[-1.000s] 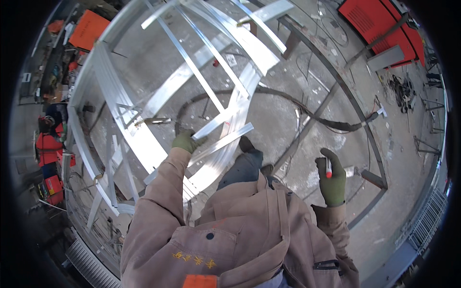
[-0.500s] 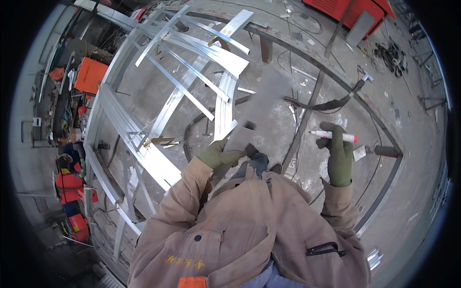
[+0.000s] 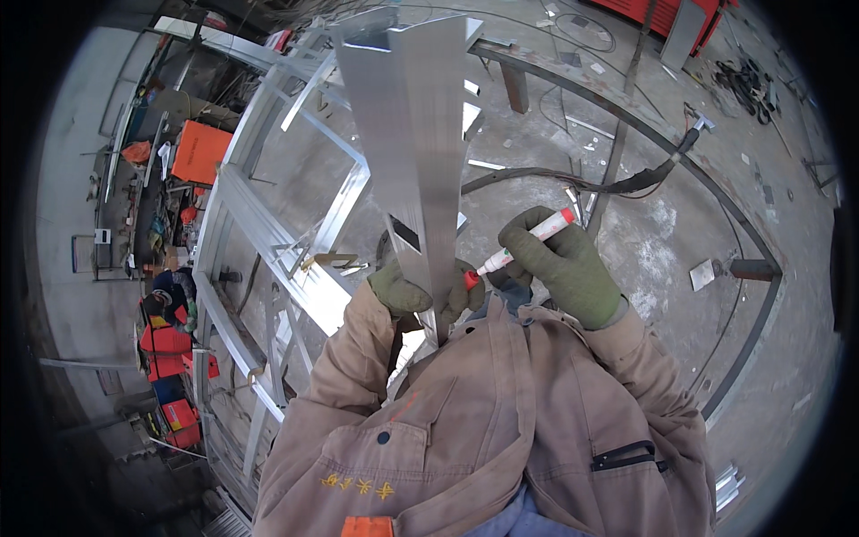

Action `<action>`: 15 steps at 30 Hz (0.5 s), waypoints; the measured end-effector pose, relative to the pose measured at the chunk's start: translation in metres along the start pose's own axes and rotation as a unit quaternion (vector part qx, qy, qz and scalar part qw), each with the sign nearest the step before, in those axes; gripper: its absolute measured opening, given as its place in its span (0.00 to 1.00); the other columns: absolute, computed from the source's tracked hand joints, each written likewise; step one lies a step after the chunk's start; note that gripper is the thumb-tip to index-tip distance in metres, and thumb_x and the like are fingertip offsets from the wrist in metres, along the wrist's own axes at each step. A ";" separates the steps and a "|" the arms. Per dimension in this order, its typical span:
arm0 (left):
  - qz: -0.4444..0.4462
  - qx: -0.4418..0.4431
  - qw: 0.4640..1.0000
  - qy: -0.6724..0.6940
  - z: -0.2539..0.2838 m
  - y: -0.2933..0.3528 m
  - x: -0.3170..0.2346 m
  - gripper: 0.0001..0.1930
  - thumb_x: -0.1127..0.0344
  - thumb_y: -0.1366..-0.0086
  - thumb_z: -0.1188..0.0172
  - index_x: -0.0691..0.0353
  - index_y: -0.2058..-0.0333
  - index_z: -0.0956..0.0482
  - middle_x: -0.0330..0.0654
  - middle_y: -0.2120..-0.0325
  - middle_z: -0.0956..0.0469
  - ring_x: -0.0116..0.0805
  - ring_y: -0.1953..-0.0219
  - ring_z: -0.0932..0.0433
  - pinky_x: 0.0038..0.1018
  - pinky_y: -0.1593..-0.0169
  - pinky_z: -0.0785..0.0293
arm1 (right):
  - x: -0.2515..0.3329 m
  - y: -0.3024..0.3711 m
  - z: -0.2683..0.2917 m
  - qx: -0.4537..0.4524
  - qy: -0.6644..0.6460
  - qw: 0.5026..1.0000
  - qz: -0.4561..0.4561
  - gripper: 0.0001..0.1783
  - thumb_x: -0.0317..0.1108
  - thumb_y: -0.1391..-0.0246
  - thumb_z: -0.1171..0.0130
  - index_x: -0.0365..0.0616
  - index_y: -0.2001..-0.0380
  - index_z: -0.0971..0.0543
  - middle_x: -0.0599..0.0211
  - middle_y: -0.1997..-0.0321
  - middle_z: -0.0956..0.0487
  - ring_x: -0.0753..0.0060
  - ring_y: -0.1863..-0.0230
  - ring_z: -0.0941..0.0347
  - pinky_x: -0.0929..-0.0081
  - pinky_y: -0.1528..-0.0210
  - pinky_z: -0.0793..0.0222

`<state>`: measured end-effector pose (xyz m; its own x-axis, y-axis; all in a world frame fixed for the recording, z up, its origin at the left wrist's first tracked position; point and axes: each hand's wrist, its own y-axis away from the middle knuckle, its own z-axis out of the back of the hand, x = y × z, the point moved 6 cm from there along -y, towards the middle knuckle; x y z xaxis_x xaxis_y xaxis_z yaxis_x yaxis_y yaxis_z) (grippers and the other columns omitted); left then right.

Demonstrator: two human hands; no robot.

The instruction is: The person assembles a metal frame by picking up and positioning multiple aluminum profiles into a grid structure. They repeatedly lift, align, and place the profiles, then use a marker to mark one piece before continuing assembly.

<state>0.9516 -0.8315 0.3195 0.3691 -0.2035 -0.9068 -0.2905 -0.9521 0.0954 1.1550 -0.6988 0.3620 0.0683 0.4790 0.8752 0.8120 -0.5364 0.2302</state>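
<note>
My left hand (image 3: 400, 292) is wrapped round a long metal channel (image 3: 416, 152), which stands up in front of me and has a rectangular cut-out near my grip. Fingers of that hand show on both sides of the channel. Beside their tips sits a small red cap (image 3: 472, 279), apparently pinched there. In my right hand (image 3: 573, 273) is a white marker pen (image 3: 530, 243) with a red rear end, its tip pointing down and left, close by the cap. Both hands wear green gloves.
Several shiny metal profiles (image 3: 304, 286) lie on a frame at the left. A dark steel frame (image 3: 617, 107) curves round the right, with a thick cable (image 3: 573, 183) inside it. Red cases (image 3: 165, 349) and an orange box (image 3: 199, 152) stand far left.
The channel has swung upright and nearer. My right hand has brought the marker left to my left hand, and the red cap now shows apart from the marker's body.
</note>
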 end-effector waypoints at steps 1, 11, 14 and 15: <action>0.010 -0.003 1.000 -0.007 -0.002 -0.001 0.000 0.18 0.54 0.28 0.19 0.66 0.65 0.07 0.49 0.63 0.10 0.38 0.64 0.16 0.33 0.61 0.19 | -0.001 -0.001 0.001 0.016 0.006 1.000 -0.002 0.14 0.42 0.18 0.31 0.40 0.48 0.14 0.69 0.58 0.12 0.81 0.63 0.22 0.73 0.59 0.24; 0.209 -0.077 0.975 -0.027 -0.018 0.012 0.017 0.20 0.60 0.35 0.17 0.69 0.51 0.06 0.47 0.60 0.07 0.37 0.61 0.10 0.36 0.58 0.15 | -0.048 0.007 -0.002 0.099 0.029 0.990 -0.096 0.16 0.39 0.22 0.28 0.35 0.45 0.12 0.62 0.53 0.08 0.76 0.60 0.15 0.72 0.54 0.18; 0.297 -0.070 0.946 -0.114 -0.025 -0.002 0.013 0.22 0.57 0.34 0.17 0.70 0.49 0.05 0.44 0.63 0.07 0.36 0.60 0.09 0.33 0.57 0.13 | -0.083 0.000 0.009 0.051 0.068 0.992 -0.090 0.15 0.37 0.22 0.29 0.36 0.44 0.12 0.65 0.51 0.09 0.77 0.62 0.16 0.72 0.57 0.19; 0.299 -0.069 0.938 -0.161 -0.025 -0.010 0.013 0.23 0.56 0.33 0.16 0.69 0.48 0.05 0.44 0.63 0.07 0.36 0.60 0.09 0.33 0.56 0.13 | -0.106 -0.004 0.022 0.044 0.113 0.993 0.001 0.15 0.38 0.20 0.30 0.38 0.43 0.11 0.67 0.51 0.09 0.78 0.59 0.16 0.71 0.55 0.19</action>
<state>0.9813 -0.8306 0.3171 -0.1147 -0.6517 -0.7497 -0.2364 -0.7151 0.6578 1.1573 -0.7325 0.2586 -0.0542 0.3054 0.9507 0.8597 -0.4700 0.2000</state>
